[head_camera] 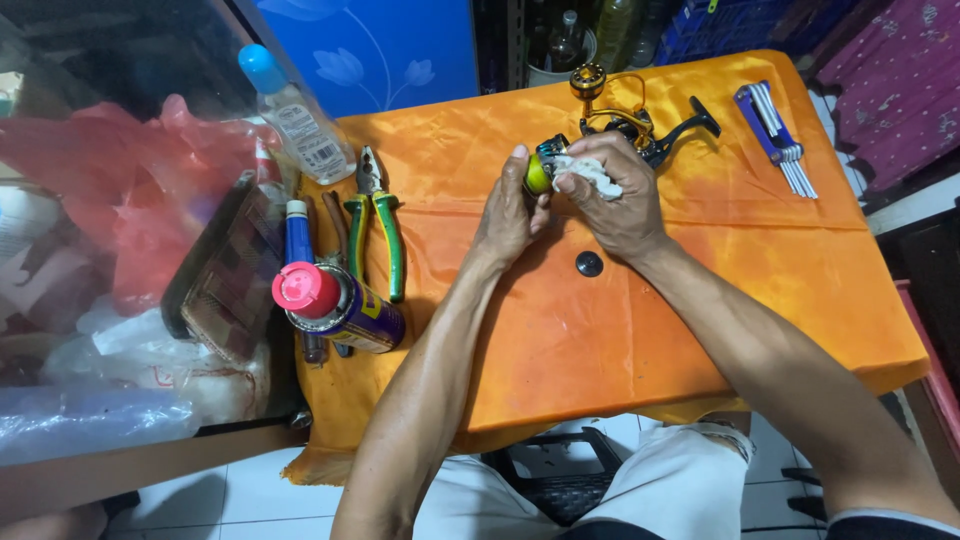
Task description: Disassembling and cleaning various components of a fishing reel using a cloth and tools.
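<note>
Black-and-gold metal fishing reel [612, 130] above the orange-clothed table [620, 330]: left hand [508, 215] grips its green-rimmed spool end; right hand [618, 200] presses a white cloth wad [588, 172] against it. Likely rigid, fairly heavy, perhaps slippery; best held by the body.

arms: bare | shorts [690, 480]: white | sleeve [890, 522]: dark, white-edged
</note>
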